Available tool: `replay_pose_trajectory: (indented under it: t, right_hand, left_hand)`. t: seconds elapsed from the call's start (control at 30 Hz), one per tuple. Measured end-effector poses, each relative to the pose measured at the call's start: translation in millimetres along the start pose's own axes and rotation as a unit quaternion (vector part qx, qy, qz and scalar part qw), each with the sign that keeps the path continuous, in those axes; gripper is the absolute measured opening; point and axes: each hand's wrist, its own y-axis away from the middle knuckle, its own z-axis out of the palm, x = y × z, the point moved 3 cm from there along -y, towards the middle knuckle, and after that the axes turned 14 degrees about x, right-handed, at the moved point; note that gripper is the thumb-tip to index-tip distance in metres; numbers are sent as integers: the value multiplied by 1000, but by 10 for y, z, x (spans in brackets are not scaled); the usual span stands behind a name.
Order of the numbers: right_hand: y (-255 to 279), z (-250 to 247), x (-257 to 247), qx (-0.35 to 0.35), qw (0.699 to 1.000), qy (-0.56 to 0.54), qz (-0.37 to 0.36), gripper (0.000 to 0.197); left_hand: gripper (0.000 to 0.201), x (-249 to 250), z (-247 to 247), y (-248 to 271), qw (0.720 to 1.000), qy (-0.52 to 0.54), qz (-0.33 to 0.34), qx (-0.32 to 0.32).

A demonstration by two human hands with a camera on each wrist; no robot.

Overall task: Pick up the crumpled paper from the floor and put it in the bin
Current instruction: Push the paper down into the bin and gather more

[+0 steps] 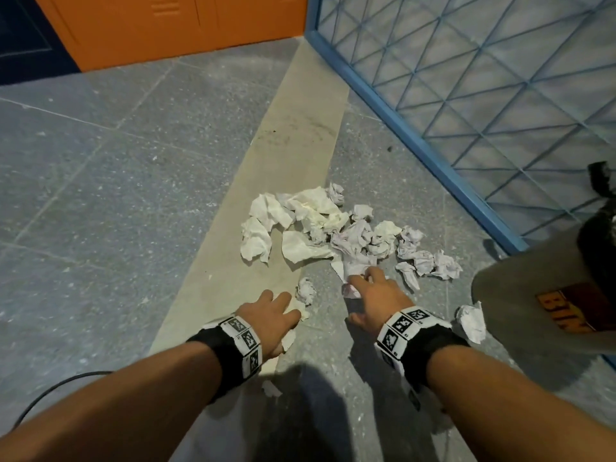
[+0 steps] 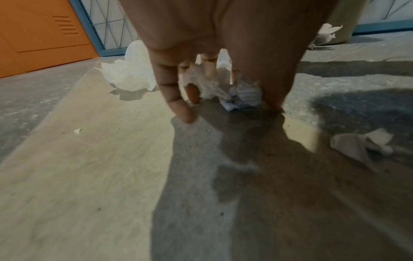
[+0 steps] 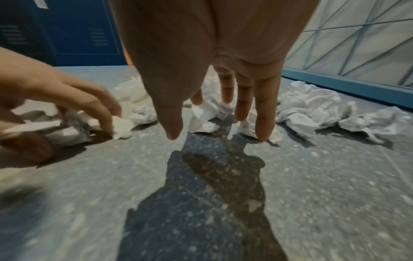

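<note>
Several crumpled white papers lie in a pile [image 1: 320, 225] on the grey floor, the same pile [image 3: 312, 109] showing in the right wrist view. My left hand [image 1: 283, 305] is low over the pile's near edge, its fingers and thumb curled round a crumpled paper [image 1: 296, 311] that also shows among the fingers [image 2: 208, 83] in the left wrist view. My right hand [image 1: 366, 288] reaches to the pile with straight, spread fingers [image 3: 263, 123], the tips touching paper and holding nothing. The grey bin [image 1: 520, 295] with an orange label and black liner stands at the right.
One loose paper [image 1: 471, 321] lies beside the bin and a small ball [image 1: 306, 290] between my hands. A blue mesh panel [image 1: 466, 95] runs along the right, and orange lockers [image 1: 166, 21] stand at the back. A black cable [image 1: 50, 391] lies at lower left.
</note>
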Motion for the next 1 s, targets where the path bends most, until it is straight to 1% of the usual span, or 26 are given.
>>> replay_pose_trajectory:
  t: [0.1,0.23,0.33,0.43,0.53,0.63,0.7,0.77,0.8,0.9,1.0]
  right_hand:
    - [-119,5,75,19,1000,-12,2,58]
    - [-236,94,34,39,998,-39,-10,33]
    - [-249,230,44,42,999,-22,-23,32]
    - [-237,283,96,42,998,-11,-43,29]
    - [-204,272,132,25,998,9,-64,26]
    - [-105,198,128,-22,995,20,-100,19]
    - [-35,-9,159,-29,991,26,-127,15]
    - [51,-381,252,-20,989,22,-143,16]
    - [102,-614,331,-4,989,15,-150,17]
    - [355,-1439,699,86,986,-15,-141,15]
    - [752,-2165,1274,186,978,-17,-94,14]
  left_hand:
    - [47,33,28,-93,1000,14,2,-9]
    - [36,41,21,-161,1000,18,0,-12]
    - [40,-10,-46,-175,999,20,12,-29]
    - [44,-61,-190,-158,999,12,20,-24]
    - [44,-31,-408,-158,999,3,27,-23]
    - [44,48,-687,-199,999,0,46,-1]
    - [41,115,-944,-274,998,12,52,38]
    - [40,225,-1298,-406,992,43,53,103]
    - [41,304,-1504,-488,986,65,50,144]
    - [49,674,-2190,-759,955,135,33,263]
    - [52,1234,-2796,-976,917,198,57,343]
